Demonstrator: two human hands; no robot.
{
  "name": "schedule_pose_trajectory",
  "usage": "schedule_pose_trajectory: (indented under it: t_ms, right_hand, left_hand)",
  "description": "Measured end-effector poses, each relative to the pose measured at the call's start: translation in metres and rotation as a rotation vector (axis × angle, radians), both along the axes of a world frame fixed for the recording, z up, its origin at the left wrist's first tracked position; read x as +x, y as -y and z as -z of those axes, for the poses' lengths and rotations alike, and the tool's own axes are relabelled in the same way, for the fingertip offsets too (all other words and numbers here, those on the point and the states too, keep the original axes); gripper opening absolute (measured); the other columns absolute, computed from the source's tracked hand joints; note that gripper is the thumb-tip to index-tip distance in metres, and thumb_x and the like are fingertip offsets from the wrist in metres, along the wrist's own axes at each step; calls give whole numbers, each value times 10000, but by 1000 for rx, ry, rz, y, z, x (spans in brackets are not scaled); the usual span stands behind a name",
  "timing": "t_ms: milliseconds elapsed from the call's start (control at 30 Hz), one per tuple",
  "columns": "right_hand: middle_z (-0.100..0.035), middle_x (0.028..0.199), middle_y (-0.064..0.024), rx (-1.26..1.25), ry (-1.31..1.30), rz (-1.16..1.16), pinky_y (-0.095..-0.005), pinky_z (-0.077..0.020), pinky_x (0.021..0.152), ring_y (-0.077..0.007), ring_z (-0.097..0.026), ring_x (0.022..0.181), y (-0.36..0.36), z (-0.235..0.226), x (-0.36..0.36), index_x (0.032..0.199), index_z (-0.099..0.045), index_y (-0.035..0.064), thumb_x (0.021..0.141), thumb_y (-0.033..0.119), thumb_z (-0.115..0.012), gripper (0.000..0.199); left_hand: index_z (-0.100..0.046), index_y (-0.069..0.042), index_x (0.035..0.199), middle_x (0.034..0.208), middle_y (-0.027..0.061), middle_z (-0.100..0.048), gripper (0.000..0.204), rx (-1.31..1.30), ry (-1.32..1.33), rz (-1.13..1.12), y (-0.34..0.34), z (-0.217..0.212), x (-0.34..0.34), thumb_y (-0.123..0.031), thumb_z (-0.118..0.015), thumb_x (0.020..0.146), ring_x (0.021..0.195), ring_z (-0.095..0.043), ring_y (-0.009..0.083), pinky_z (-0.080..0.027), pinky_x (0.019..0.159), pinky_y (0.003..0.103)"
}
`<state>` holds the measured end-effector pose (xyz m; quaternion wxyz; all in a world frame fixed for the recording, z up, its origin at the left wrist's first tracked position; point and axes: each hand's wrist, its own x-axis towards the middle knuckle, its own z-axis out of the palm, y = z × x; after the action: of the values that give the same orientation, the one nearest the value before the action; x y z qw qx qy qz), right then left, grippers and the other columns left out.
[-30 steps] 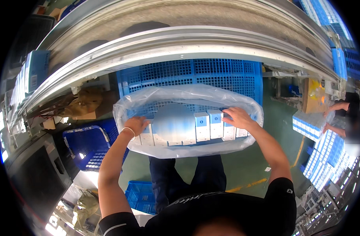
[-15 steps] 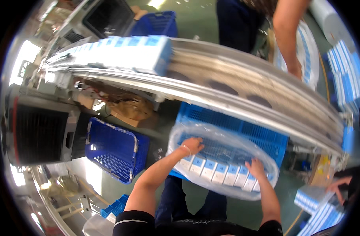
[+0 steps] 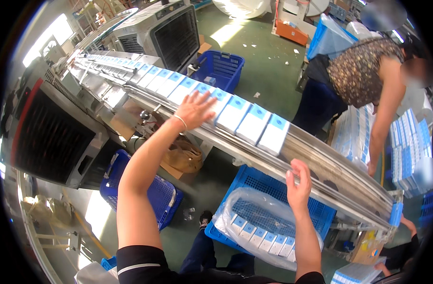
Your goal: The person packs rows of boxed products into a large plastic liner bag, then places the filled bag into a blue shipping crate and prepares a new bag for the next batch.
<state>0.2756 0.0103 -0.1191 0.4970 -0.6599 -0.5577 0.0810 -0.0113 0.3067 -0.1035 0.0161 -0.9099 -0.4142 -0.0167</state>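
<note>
While my left hand (image 3: 196,110) lies spread on the white-and-blue cardboard cartons (image 3: 235,116) riding the long metal conveyor (image 3: 330,170), right hand (image 3: 298,184) hovers open, empty. Cartons look light, stiff; I'd squeeze the row's ends.

A long row of flat white boxes (image 3: 235,116) with blue ends is laid side by side on a slanted metal conveyor (image 3: 330,173), running from upper left toward the middle of the view. The left hand (image 3: 195,110) is spread flat on the boxes near the row's lower end. The right hand (image 3: 298,184) is held open against the bare conveyor rail, just past the last box. Below, more such boxes are stood in a line inside a clear bag (image 3: 254,222).
</note>
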Motion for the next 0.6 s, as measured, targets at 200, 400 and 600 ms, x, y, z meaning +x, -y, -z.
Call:
schedule_pose_trajectory:
  t_ms: [200,400,600]
  right_hand:
    - [-423,1349,-257,-207,78,194,-447,-355,1038,-380,-434,1251,-69,17,7,1338,-403,-8,911,299,-618,568]
    - [-485,1314,-251,-380,-250,179,-404,-431,973,-344,-524,1178,-68,22,15,1360,-361,-39,913,378,-613,661]
    - [-559,1228,-227,-285,-212,196,-356,-467,905,-271,-593,1070,-41,43,68,1332,-393,-52,897,304,-640,614]
  left_hand:
    - [-472,-209,1369,1475,108,-383,588,-118,112,7,-26,-31,-1,-598,-337,949,1363,-340,332,-298,1089,515]
    - [-596,41,1136,1211,241,-568,732,184,259,-825,-135,-21,-133,-624,-557,831,1171,-515,351,-426,971,421]
    - [-536,60,1224,1247,282,-540,841,38,130,-669,-163,15,-94,-631,-620,753,1179,-515,383,-392,1024,416]
